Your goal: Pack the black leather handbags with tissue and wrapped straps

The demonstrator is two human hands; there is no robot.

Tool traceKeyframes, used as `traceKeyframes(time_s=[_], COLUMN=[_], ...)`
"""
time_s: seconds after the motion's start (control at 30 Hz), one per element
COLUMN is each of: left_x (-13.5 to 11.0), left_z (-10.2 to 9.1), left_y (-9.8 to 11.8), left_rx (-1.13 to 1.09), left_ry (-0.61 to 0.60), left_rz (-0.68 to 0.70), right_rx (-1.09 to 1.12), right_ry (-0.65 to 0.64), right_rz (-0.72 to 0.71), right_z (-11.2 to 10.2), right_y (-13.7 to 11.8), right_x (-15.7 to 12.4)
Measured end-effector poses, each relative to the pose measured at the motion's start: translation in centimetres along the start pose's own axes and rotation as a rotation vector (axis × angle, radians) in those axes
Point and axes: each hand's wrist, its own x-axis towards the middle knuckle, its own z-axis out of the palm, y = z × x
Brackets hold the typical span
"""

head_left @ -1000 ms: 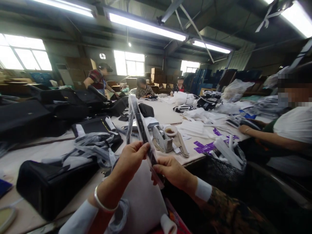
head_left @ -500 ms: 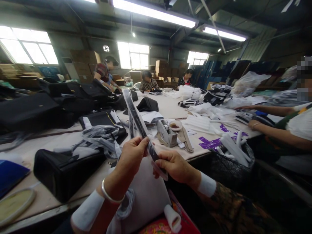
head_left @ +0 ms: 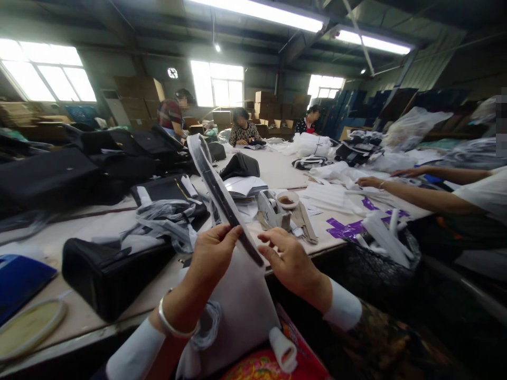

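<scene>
My left hand (head_left: 212,258) pinches a long black strap in a clear plastic sleeve (head_left: 217,190), which rises up and to the left from my fingers. My right hand (head_left: 289,261) is just to the right of the strap's lower end, fingers curled and apart, not gripping it. A white fabric bag (head_left: 241,311) lies in my lap beneath both hands. A tape dispenser (head_left: 271,211) stands on the table just past my right hand.
Black handbags (head_left: 106,274) and plastic-wrapped straps (head_left: 166,221) crowd the table's left side. White sheets and purple strips (head_left: 348,228) lie to the right, where a seated person's arms (head_left: 412,192) reach over the table. A mesh bin (head_left: 380,258) hangs at the edge. Other people sit far back.
My right hand has let go of the strap's lower end and opened. The strap has tilted further left. The person on the right has stretched an arm forward over the table.
</scene>
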Motion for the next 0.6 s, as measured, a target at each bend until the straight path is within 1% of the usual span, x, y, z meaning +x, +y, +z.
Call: traceKeyframes(time_s=[0.03,0.07,0.13,0.17,0.2,0.23,0.27,0.3,0.33,0.37,0.47,0.53,0.6], left_x=[-0.2,-0.4,-1.1,-1.6,-2.1,-2.6,-3.0,-3.3,-3.6,-3.8,-3.9,-3.8,-3.7], left_z=[0.0,0.1,0.4,0.6,0.7,0.8,0.8,0.7,0.6,0.5,-0.1,-0.3,-0.3], left_y=[0.0,0.0,-0.1,-0.1,-0.1,-0.1,-0.1,-0.1,-0.1,-0.1,-0.2,-0.4,-0.8], left_rx=[0.024,0.047,0.055,0.046,0.036,0.028,0.025,0.022,0.016,-0.002,-0.079,-0.104,-0.113], left_ry=[0.032,0.055,0.065,0.045,0.008,-0.035,-0.08,-0.116,-0.141,-0.157,-0.182,-0.177,-0.145], left_rz=[0.025,0.045,0.066,0.065,0.057,0.046,0.03,0.01,-0.01,-0.029,-0.075,-0.098,-0.124], right_rx=[0.064,0.176,0.481,0.628,0.745,0.819,0.848,0.828,0.759,0.646,0.188,-0.087,-0.29], right_ry=[0.001,-0.06,-0.264,-0.328,-0.341,-0.314,-0.268,-0.223,-0.191,-0.175,-0.171,-0.172,-0.168], right_rz=[0.098,0.251,0.627,0.783,0.883,0.917,0.897,0.839,0.76,0.67,0.37,0.153,-0.044], right_z=[0.0,0.1,0.7,1.1,1.5,1.9,2.3,2.6,2.8,2.9,3.0,2.9,2.9], right_y=[-0.2,-0.4,-0.5,-0.4,-0.3,-0.1,0.2,0.4,0.7,0.9,1.5,1.7,1.9], right_x=[-0.1,-0.2,-0.3,-0.2,-0.1,0.0,0.2,0.3,0.5,0.6,0.5,0.3,0.1])
